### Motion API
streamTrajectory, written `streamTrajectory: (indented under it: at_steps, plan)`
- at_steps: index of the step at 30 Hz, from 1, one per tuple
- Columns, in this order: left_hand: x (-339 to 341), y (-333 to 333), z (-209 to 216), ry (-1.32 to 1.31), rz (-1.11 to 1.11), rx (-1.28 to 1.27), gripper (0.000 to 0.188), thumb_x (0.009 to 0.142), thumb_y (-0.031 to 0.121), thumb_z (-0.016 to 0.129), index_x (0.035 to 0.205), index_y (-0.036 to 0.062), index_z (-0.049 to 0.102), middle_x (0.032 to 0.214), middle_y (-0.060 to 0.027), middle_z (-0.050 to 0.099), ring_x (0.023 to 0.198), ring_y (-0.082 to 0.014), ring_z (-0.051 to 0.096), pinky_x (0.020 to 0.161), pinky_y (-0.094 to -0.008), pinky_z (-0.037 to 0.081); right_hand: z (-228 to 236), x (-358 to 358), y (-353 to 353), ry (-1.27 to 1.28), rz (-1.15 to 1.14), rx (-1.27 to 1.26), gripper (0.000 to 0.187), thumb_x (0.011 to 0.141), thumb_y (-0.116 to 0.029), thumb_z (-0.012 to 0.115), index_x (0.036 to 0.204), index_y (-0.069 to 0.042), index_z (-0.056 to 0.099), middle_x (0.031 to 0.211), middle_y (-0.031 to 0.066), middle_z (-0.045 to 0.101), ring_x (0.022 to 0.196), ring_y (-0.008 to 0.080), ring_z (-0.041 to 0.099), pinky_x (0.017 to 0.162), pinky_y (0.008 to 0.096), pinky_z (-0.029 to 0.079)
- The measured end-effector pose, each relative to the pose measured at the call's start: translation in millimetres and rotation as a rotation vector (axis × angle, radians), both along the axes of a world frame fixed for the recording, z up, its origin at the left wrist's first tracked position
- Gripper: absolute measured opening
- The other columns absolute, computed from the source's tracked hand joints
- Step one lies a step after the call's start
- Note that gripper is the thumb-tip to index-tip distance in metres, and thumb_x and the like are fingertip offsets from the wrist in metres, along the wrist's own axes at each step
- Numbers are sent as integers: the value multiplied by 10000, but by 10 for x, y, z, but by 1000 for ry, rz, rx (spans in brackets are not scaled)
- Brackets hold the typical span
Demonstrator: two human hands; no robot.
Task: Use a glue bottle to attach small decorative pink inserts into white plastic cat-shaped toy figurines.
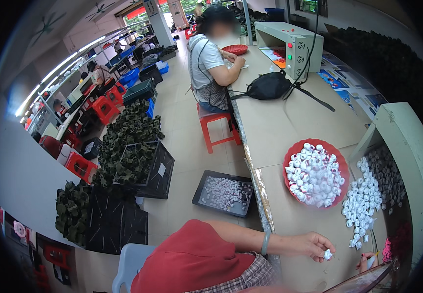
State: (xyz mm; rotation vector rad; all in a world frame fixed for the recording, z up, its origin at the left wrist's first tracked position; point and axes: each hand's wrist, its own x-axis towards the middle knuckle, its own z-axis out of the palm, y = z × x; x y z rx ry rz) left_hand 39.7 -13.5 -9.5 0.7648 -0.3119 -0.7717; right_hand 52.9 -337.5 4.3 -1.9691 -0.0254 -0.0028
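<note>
My left hand is over the worktop, thumb and fingertips pinching a small white knotted-looking piece. To its right, near the lower edge, shows part of my right hand. Its fingers are closed around something pale with a thin yellow tip, too small to name; a glossy edge hides the rest of that hand. Beyond my hands a red scalloped bowl is heaped with similar white pieces, some marked dark pink. More white pieces lie loose in a pile right of the bowl, spreading toward my right hand.
A pale machine housing arches over dark pieces at right, with a bright pink bundle beside it. A black bag and another machine stand farther up the table. A person sits there. A tray lies on the floor.
</note>
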Motion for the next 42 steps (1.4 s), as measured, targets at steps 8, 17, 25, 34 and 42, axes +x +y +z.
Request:
streamTrajectory:
  at_steps: [8,17,25,34,42]
  plan:
    - [-79,59,44,17,-40,-53,264,893,74,590,1153,40,563,1018,-28,631,856,-82,604,768,-206,498,-133,-329,331,213,-111,349,127,860,-18,643,985,-13,621,763,53,602,658,112,546,593,206,431]
    - [-73,-9,-72,-14,18,59,292,899,74,597,1183,9,580,1071,-69,639,919,-132,619,823,-287,508,49,-666,840,179,-220,524,234,797,4,676,934,-82,506,784,7,513,613,61,465,502,193,352]
    - [-40,-113,-95,-45,1,213,296,882,17,606,1175,-14,574,1102,-127,645,985,-182,630,863,-303,513,76,-839,981,190,-151,728,248,734,74,708,855,-40,523,823,70,603,738,118,580,645,241,469]
    - [-51,-195,-75,-142,17,329,311,864,-55,599,1175,-46,587,1119,-116,615,1024,-177,603,893,-285,499,-4,-837,1074,197,-82,669,203,771,22,725,839,-38,544,828,56,631,810,115,619,739,253,512]
    - [-65,-210,-74,-172,0,372,308,863,-61,594,1171,-44,592,1131,-117,603,1035,-178,600,904,-287,495,-71,-845,1093,164,-112,613,187,774,-31,750,803,-46,566,811,28,632,797,91,603,729,245,490]
